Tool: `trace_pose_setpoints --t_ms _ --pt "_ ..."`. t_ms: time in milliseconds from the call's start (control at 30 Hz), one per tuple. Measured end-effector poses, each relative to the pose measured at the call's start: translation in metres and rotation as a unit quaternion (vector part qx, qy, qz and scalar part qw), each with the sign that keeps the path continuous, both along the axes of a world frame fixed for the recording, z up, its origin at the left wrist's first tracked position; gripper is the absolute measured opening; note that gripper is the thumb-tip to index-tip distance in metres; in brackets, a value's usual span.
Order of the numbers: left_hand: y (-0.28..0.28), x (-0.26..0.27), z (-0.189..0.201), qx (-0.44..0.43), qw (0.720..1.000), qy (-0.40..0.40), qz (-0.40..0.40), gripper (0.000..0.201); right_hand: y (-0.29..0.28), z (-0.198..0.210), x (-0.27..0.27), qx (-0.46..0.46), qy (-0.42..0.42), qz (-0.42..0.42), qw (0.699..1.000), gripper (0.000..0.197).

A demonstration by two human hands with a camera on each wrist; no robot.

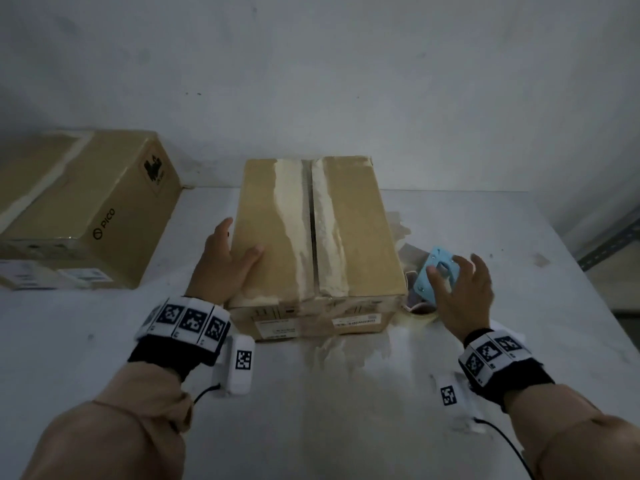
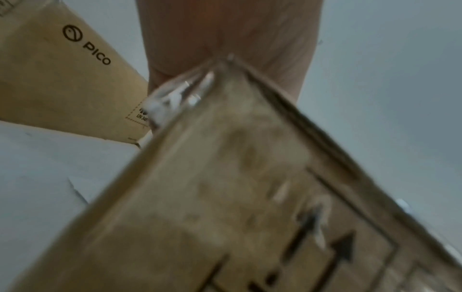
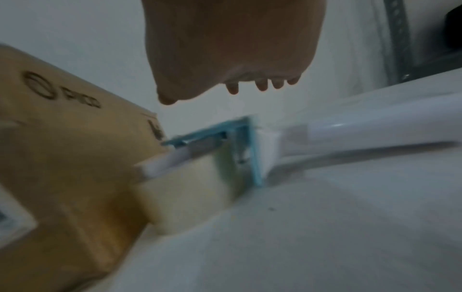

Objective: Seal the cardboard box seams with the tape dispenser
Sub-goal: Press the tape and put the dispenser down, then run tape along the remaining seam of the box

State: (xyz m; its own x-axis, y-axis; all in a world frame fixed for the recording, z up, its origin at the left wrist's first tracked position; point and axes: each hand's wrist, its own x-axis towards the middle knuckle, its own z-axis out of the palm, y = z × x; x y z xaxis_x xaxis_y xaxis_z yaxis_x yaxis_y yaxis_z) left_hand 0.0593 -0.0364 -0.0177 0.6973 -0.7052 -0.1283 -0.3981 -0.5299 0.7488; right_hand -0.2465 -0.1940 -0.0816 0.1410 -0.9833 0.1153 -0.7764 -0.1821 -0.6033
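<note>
Left hand steadies box; right hand above tape dispenser

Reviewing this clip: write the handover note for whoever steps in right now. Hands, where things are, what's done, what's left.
Left hand: open, resting flat on the near left corner of the cardboard box.
Right hand: open, fingers spread above the blue tape dispenser, not gripping it.
The dispenser lies on the table, right of the box.
Done: flaps closed; the centre seam shows old residue but no fresh tape.
Left: grip the dispenser and tape the seams.
</note>
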Motion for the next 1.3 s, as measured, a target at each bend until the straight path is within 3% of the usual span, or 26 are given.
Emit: trace_pose_setpoints --t_ms 67,133,200,300,467,667,833,967,1033,1133,1167,1233,1300 --pt "0.000 0.003 0.003 0.017 1.000 -0.014 -0.007 0.071 -0.006 -0.013 -0.020 0.040 0.110 0.006 0.993 0.107" --pt "0.001 0.004 0.006 0.036 0.999 -0.037 -0.016 0.066 -0.008 -0.025 -0.034 0.099 0.207 0.047 0.972 0.095" --pt "0.003 0.005 0.007 0.048 0.997 -0.054 -0.016 0.062 -0.006 -0.035 -0.043 0.102 0.224 0.093 0.965 0.099" --pt "0.005 0.005 0.008 0.054 0.997 -0.061 -0.003 0.059 -0.003 -0.039 -0.051 0.104 0.189 0.112 0.970 0.105" --pt "0.004 0.012 0.013 0.046 0.997 -0.061 0.004 0.056 0.003 -0.023 -0.062 0.118 0.102 0.118 0.981 0.095" --pt "-0.010 0.037 0.019 0.036 0.997 -0.052 -0.031 0.057 -0.017 0.035 -0.059 0.079 -0.107 0.034 0.991 0.072" --pt "-0.022 0.061 0.024 0.090 0.989 -0.051 -0.105 0.055 -0.055 0.073 -0.032 0.047 -0.197 0.103 0.974 0.095" --pt "-0.030 0.088 0.032 0.138 0.978 -0.069 -0.142 0.055 -0.073 0.110 0.003 0.009 -0.258 0.148 0.955 0.099" --pt "-0.034 0.095 0.034 0.163 0.971 -0.058 -0.167 0.062 -0.075 0.122 0.025 0.009 -0.282 0.167 0.945 0.100" --pt "-0.034 0.095 0.033 0.175 0.958 0.020 -0.228 0.110 -0.075 0.126 0.055 0.014 -0.298 0.186 0.936 0.089" --pt "-0.032 0.093 0.031 0.166 0.956 0.047 -0.238 0.116 -0.075 0.125 0.063 0.014 -0.301 0.193 0.934 0.083" --pt "-0.025 0.090 0.027 0.135 0.956 0.086 -0.246 0.109 -0.071 0.123 0.076 0.014 -0.308 0.199 0.930 0.083" --pt "-0.020 0.087 0.025 0.129 0.955 0.100 -0.249 0.105 -0.069 0.122 0.085 0.016 -0.311 0.200 0.929 0.095"
